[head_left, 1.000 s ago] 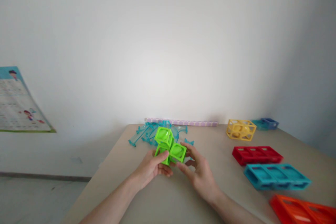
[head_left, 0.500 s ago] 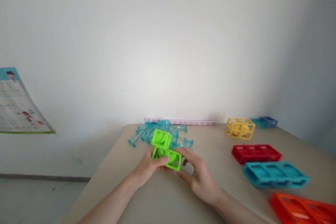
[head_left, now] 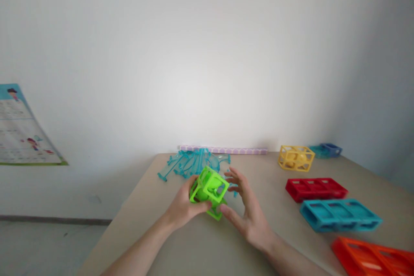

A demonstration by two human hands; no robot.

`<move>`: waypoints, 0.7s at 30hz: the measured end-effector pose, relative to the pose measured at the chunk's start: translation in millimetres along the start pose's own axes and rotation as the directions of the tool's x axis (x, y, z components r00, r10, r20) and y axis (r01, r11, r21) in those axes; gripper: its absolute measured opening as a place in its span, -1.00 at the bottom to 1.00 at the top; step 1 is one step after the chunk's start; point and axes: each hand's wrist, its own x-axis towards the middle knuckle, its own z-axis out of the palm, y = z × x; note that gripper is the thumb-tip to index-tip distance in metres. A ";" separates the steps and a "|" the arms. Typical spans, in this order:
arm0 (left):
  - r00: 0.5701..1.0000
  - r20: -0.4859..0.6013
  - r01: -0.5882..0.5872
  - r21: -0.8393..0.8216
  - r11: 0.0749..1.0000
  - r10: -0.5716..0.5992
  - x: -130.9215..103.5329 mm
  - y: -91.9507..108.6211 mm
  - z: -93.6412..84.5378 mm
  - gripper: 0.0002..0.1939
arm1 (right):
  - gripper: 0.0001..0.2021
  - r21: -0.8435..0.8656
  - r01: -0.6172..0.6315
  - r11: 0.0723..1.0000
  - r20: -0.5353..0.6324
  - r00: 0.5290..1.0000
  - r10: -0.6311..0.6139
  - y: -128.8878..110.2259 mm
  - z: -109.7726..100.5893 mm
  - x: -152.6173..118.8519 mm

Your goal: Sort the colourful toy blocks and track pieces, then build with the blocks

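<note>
My left hand [head_left: 187, 205] is closed around a bright green plastic block of joined open-frame cubes [head_left: 210, 187], holding it tilted above the table. Rounded shapes show inside its frames. To the right of it, my right hand [head_left: 247, 209] has its fingers spread and curved around that side. Its thumb tip is by the block's lower corner; whether it touches I cannot tell. Behind the block lies a pile of translucent teal plastic pieces [head_left: 190, 164], partly hidden by the block and my hands.
On the table [head_left: 194, 250], at the right, are a red frame block [head_left: 315, 189], a teal frame block [head_left: 341, 215] and an orange one [head_left: 375, 256]. Farther back stand a yellow frame block [head_left: 296, 158] and a blue piece [head_left: 331, 150]. A patterned strip [head_left: 226, 150] lies along the wall.
The green block has been turned and tilted in my left hand, its upper cube now facing right. My right hand has let go of its right side and spread its fingers.
</note>
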 end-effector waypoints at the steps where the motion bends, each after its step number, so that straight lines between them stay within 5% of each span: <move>1: 0.998 -0.051 -0.028 0.049 0.998 0.031 0.2 -0.7 -0.7 -0.49 | -0.26 0.031 -0.010 0.999 0.010 1.000 0.010 0.8 0.2 -0.8; 5: 0.969 -0.207 -0.084 0.233 0.969 0.133 3.3 -7.8 -6.6 -0.64 | -0.37 0.273 -0.098 0.957 0.057 0.995 0.086 3.4 2.4 -5.2; 8: 0.942 -0.208 -0.160 0.408 0.899 0.263 5.0 -11.4 -10.6 -0.69 | -0.42 0.416 -0.209 0.885 0.111 0.978 0.179 1.7 3.6 -5.2; 12: 0.910 -0.179 -0.232 0.525 0.819 0.373 3.7 -10.8 -10.0 -0.69 | -0.51 0.419 -0.354 0.836 0.031 0.926 0.377 -2.7 7.0 0.7; 16: 0.907 -0.143 -0.259 0.551 0.793 0.395 1.8 -8.1 -8.8 -0.68 | -0.45 0.552 -0.430 0.714 0.068 0.877 0.476 -2.4 14.7 5.2; 21: 0.955 -0.109 -0.217 0.372 0.902 0.274 1.5 -9.4 -6.8 -0.52 | -0.49 0.621 -0.451 0.641 0.117 0.862 0.493 0.9 20.9 5.0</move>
